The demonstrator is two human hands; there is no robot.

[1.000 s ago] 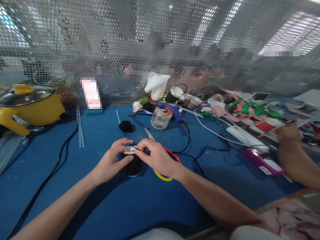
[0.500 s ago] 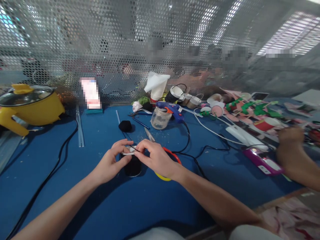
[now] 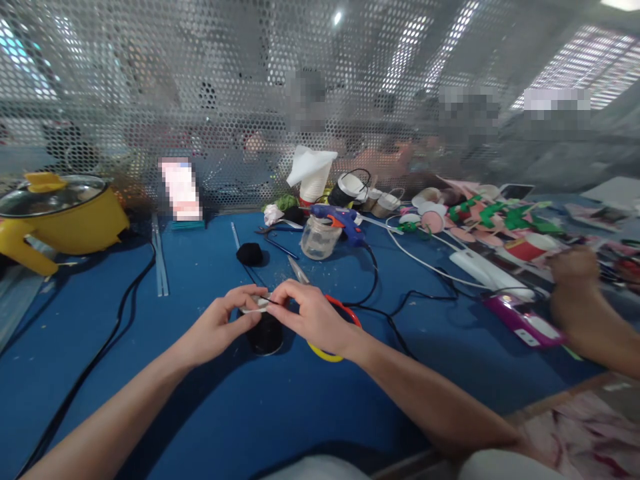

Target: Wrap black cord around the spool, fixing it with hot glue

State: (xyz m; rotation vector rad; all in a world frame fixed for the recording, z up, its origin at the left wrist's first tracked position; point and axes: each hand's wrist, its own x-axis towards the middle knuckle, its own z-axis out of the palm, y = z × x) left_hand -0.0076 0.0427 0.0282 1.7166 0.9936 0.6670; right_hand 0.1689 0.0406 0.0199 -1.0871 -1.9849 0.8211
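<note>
A small cup wrapped in black yarn (image 3: 265,335) stands on the blue table, with a pale rim at its top. My left hand (image 3: 220,325) is closed on that rim from the left, thumb at the near side and fingers over the top. At the rim's right side, my right hand (image 3: 313,317) pinches a thin black yarn strand; its fingertips touch the cup's edge. A ball of black yarn (image 3: 249,254) lies just beyond, a strand running from it toward the cup. Scissors (image 3: 299,270) with red and yellow handles lie partly hidden under my right hand.
Behind the cup are a clear jar (image 3: 320,240), a blue glue gun (image 3: 343,223) and pliers (image 3: 270,233). A yellow electric pot (image 3: 75,217) stands left. Cables cross both sides. At right are a purple device (image 3: 525,321), paper pieces and another person's hand (image 3: 575,273).
Both hands keep nearly the same place at the cup's rim. The rim is tilted slightly differently, and the camera view has shifted a little.
</note>
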